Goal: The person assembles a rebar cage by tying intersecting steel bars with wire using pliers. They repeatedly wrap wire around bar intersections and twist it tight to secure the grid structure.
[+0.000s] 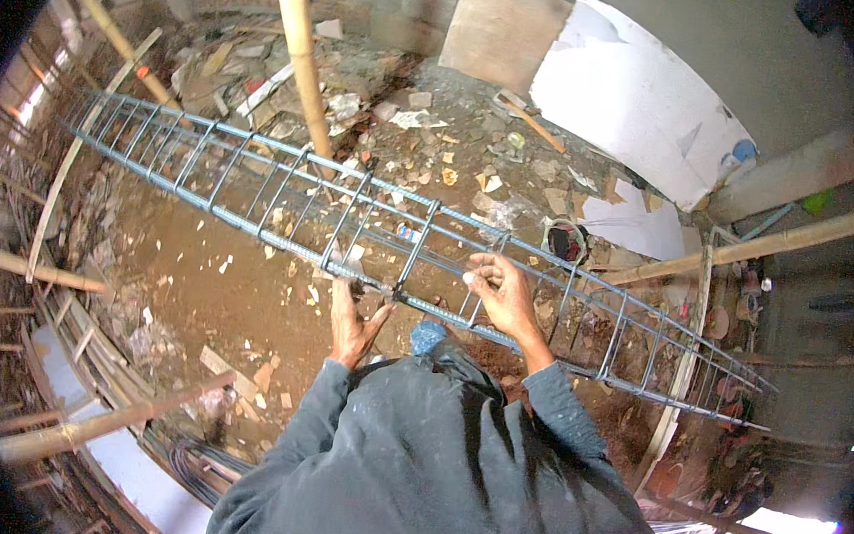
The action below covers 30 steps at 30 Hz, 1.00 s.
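A long steel rebar cage, with rectangular stirrups along its bars, stretches across in front of me from far left to near right. My left hand is at its near bar, fingers and thumb around the bar beside a stirrup. My right hand is raised over the cage to the right of that stirrup. Its thumb and forefinger come together and the other fingers curl; whatever is between them is too small to make out.
Bamboo poles stand beyond the cage, and another bamboo pole runs across at right. Wooden strips cross under both cage ends. Rubble and scraps litter the dirt floor. A white sheet leans on the wall; a bucket stands beyond.
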Motion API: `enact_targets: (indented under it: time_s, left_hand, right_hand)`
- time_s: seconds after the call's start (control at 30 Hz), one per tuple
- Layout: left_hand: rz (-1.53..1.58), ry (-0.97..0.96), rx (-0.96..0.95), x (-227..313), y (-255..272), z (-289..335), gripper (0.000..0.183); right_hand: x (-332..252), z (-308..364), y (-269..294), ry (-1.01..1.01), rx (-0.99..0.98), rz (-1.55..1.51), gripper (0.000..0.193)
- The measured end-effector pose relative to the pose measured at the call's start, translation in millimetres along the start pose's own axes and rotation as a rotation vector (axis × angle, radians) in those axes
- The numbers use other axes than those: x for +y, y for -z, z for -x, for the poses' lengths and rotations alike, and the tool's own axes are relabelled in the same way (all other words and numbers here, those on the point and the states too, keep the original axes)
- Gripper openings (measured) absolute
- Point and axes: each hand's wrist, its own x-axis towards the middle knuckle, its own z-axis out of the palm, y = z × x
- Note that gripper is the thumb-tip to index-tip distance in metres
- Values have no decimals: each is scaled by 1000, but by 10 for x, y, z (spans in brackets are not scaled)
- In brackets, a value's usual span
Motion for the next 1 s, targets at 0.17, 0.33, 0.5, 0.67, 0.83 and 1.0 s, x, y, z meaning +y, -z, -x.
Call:
enact_targets:
  time_s: [0.17,0.33,0.5,0.67,0.83,1.0]
  left_hand:
    - [-19,50,-321,-453,-186,173,40]
    - [-36,19,-208,-467,-304,153,14]
    - [-76,-46,-22,-190,15,4,11]
    - [-87,-34,24,221,556,-231,20]
    - [1126,440,-30,933,808,-464,51]
    - [185,-66,-307,1741,743,-716,22]
  right_hand:
    - [65,185,-68,-44,20,-35,33]
    - [-71,166,-231,-50,-52,-19,32]
    - [-300,116,-332,73,-82,11,35]
    - [-574,9,-480,173,-151,60,75]
    - [-935,-166,-569,693,-268,279,135]
    - [-944,-341,-594,860,-387,159,100]
